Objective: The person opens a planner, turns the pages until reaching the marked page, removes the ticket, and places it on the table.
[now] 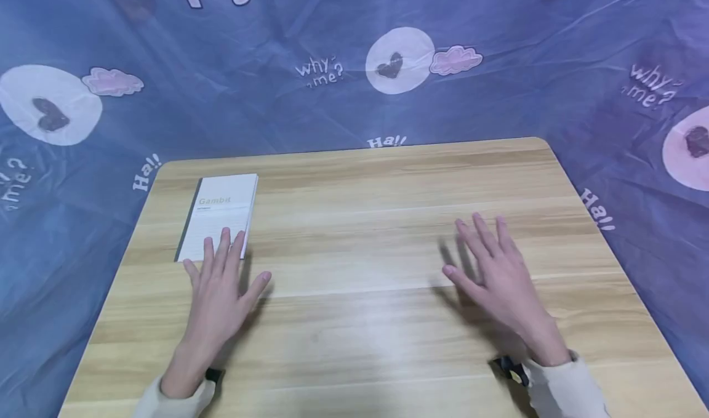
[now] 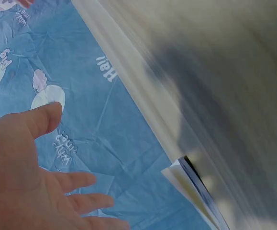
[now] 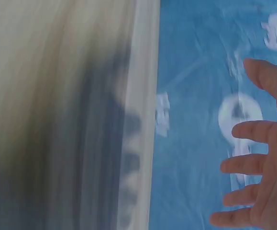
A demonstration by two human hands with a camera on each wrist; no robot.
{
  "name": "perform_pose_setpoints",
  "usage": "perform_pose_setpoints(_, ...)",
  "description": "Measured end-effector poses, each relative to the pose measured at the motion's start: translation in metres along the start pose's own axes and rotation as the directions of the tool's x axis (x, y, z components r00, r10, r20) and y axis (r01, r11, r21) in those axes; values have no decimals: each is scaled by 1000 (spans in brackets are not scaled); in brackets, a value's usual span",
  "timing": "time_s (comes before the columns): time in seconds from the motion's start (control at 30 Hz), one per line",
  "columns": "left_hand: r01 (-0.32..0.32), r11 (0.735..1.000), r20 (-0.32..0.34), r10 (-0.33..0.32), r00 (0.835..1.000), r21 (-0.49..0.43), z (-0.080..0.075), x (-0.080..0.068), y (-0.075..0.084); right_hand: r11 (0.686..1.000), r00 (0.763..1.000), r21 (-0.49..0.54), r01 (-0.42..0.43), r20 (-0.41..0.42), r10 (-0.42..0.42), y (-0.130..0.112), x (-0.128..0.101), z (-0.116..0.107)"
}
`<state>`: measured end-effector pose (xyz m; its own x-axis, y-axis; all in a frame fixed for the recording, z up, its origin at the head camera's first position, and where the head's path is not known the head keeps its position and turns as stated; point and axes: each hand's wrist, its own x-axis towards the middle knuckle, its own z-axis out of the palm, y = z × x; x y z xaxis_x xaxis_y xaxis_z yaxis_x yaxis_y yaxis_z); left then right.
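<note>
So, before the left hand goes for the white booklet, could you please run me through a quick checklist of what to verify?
1. White booklet with the grey "Gambit" title and dark spine lies flat and closed on the light wooden table: ok.
2. Left hand is open with fingers spread and holds nothing: ok.
3. Left fingertips reach over the booklet's near edge; whether they touch it: cannot tell.
4. Right hand is open, holds nothing and is well away from the booklet: ok.
5. Nothing lies on the table between the two hands: ok.
6. Wrist views are sharp enough to check contact: not ok, both are blurred.
</note>
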<state>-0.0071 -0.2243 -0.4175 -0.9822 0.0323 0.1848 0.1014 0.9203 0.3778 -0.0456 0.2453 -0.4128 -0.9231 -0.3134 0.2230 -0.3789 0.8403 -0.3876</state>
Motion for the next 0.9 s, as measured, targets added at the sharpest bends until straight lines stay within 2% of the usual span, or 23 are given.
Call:
perform_pose_setpoints(0.17,-9,1000,-1,9,1000,16,-4,9,-7,989,987,-23,146,76,-144,-30,25,23)
perform_pose_setpoints(0.43,28,999,42,-30,999,33,-14,30,-27,951,931,55,303,194,-308,-99,76,76)
perform_pose_setpoints(0.6,66,996,52,-70,996,64,-22,44,-50,917,881,91,387,255,-398,-140,98,106)
perform_pose_setpoints(0.73,98,993,59,-102,993,72,-27,61,-72,894,843,77,442,304,-443,-166,110,121)
perform_pose_setpoints(0.9,124,989,39,-128,991,78,-27,85,-98,878,817,54,476,345,-463,-196,123,141)
